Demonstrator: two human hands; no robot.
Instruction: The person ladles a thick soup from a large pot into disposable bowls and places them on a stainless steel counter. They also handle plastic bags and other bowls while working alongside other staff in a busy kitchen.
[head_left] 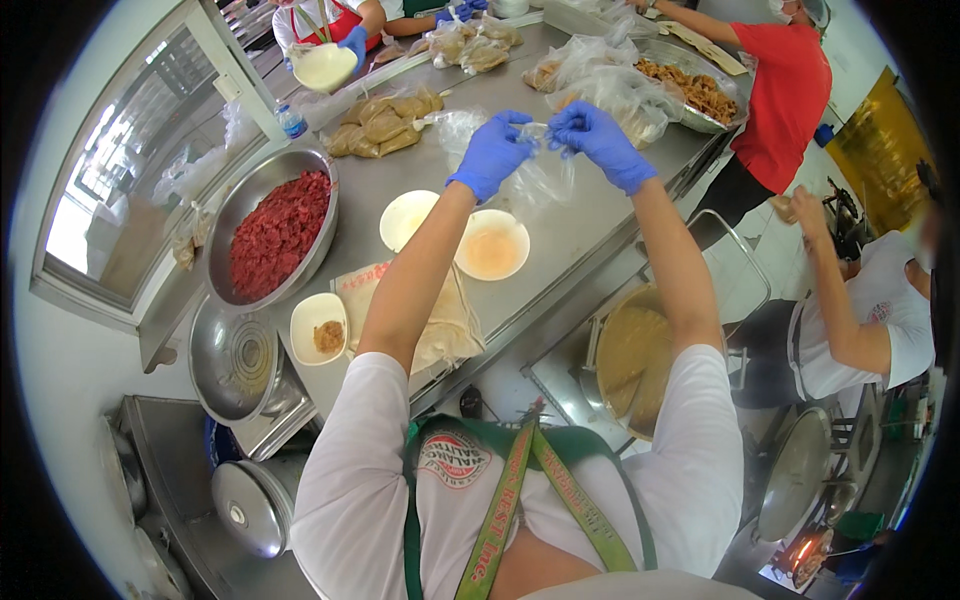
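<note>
The left hand [493, 155] and the right hand [605, 145], both in blue gloves, are raised over the steel table [580, 235] a little apart, with a clear plastic bag [545, 182] stretched between them. Each hand pinches the bag's upper edge between thumb and fingertips, and the rest of the thin film hangs down below and between the hands. Whether anything is inside the bag cannot be told.

Nearer the body than the left hand, between the forearms, sits a white bowl [490, 218] with pale orange contents; a cream-coloured bowl [395, 205] stands just left of it, beside the left forearm. Left of the left hand lie tied bags of brown filling [385, 122]. Farther left and closer to the body is a large metal bowl [240, 195] of chopped red meat [280, 240]. A folded cloth [445, 330] lies partly under the line of the left forearm, with a small white dish [307, 320] of brown paste beside it. Just beyond the right hand is a heap of clear plastic [610, 80], with brown strips [690, 92] in a metal basin to its right.
</note>
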